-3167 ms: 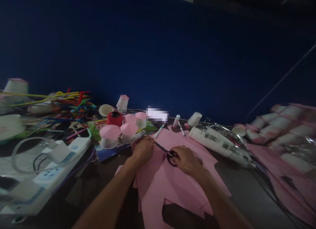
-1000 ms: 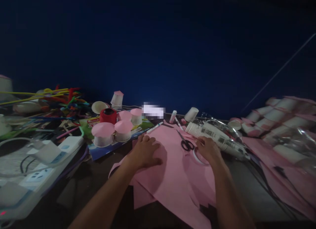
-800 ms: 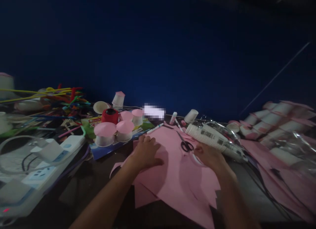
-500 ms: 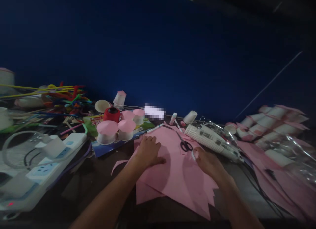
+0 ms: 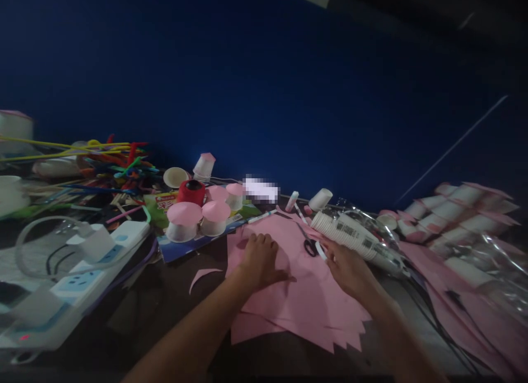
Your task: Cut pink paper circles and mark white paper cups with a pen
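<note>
My left hand point(image 5: 262, 262) lies on the pink paper sheets point(image 5: 305, 300), its thumb stretched out to the right. Between the fingers of my right hand point(image 5: 344, 264) is a small white object point(image 5: 321, 251), too blurred to name, held over the right part of the sheets. Black-handled scissors point(image 5: 309, 245) rest on the paper just left of that hand. A curved pink scrap point(image 5: 204, 274) lies on the dark table to the left of my left hand.
Pink-topped cups point(image 5: 183, 220) stand at the left around a red object point(image 5: 192, 193). A power strip point(image 5: 78, 284) and colourful pipe cleaners point(image 5: 124, 157) lie further left. Nested white cups point(image 5: 350, 234) lie at the right, near stacked cups point(image 5: 457, 209) and more pink paper point(image 5: 457, 311).
The top pink sheet has shifted and turned, with its lower corner further back. My left hand has moved slightly right and nearer. The white object in my right hand shows more. The view has shifted a little.
</note>
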A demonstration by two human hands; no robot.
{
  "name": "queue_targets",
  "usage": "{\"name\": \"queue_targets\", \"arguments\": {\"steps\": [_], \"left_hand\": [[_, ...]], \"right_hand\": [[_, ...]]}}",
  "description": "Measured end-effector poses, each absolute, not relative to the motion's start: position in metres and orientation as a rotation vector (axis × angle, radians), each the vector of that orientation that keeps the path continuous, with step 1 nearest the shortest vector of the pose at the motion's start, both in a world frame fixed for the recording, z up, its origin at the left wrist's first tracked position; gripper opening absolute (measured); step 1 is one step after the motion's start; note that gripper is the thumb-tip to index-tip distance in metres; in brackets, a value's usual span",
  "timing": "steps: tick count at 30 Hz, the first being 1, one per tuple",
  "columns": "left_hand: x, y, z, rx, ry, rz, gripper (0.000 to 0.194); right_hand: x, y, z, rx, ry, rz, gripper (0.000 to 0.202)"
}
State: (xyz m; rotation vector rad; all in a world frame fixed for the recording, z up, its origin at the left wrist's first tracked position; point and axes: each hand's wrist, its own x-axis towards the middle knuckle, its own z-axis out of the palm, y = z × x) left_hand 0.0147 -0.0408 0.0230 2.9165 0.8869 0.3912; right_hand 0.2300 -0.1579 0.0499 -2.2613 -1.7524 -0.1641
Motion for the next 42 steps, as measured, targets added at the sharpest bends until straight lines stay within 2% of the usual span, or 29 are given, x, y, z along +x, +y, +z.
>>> {"name": "queue_targets", "arguments": {"steps": [3, 6, 8, 13, 17, 20, 26, 31, 35, 42], "left_hand": [[0.018, -0.037, 0.022, 2.874, 0.875, 0.450, 0.071], [0.007, -0.016, 0.025, 2.732, 0.906, 0.616, 0.042], [-0.003, 0.003, 0.028, 2.519, 1.097, 0.809, 0.027], [-0.017, 0.029, 0.022, 2.301, 1.235, 0.907, 0.023], [-0.010, 0.024, 0.010, 2.434, 1.046, 0.881, 0.023], [-0.006, 0.018, 0.007, 2.539, 0.915, 0.813, 0.025], [-0.006, 0.015, 0.011, 2.566, 0.913, 0.700, 0.025], [-0.003, 0.013, 0.016, 2.527, 0.829, 0.753, 0.022], [0.001, 0.012, 0.018, 2.467, 0.742, 0.849, 0.022], [0.008, 0.007, 0.035, 2.585, 0.688, 0.638, 0.027]], "right_hand": [[0.207, -0.151, 0.056, -2.086, -1.882, -0.061, 0.037], [0.183, -0.140, 0.054, -1.915, -1.977, -0.079, 0.041], [0.170, -0.133, 0.053, -1.853, -1.994, -0.076, 0.040], [0.137, -0.127, 0.054, -1.698, -2.049, -0.064, 0.036], [0.109, -0.140, 0.039, -1.586, -2.228, 0.011, 0.035], [0.094, -0.152, 0.025, -1.518, -2.325, 0.091, 0.027], [0.103, -0.167, 0.021, -1.556, -2.063, 0.033, 0.034], [0.149, -0.163, -0.006, -1.774, -1.813, -0.133, 0.036], [0.169, -0.155, -0.018, -1.989, -1.924, -0.092, 0.039], [0.143, -0.159, -0.010, -2.261, -1.939, -0.144, 0.047]]}}
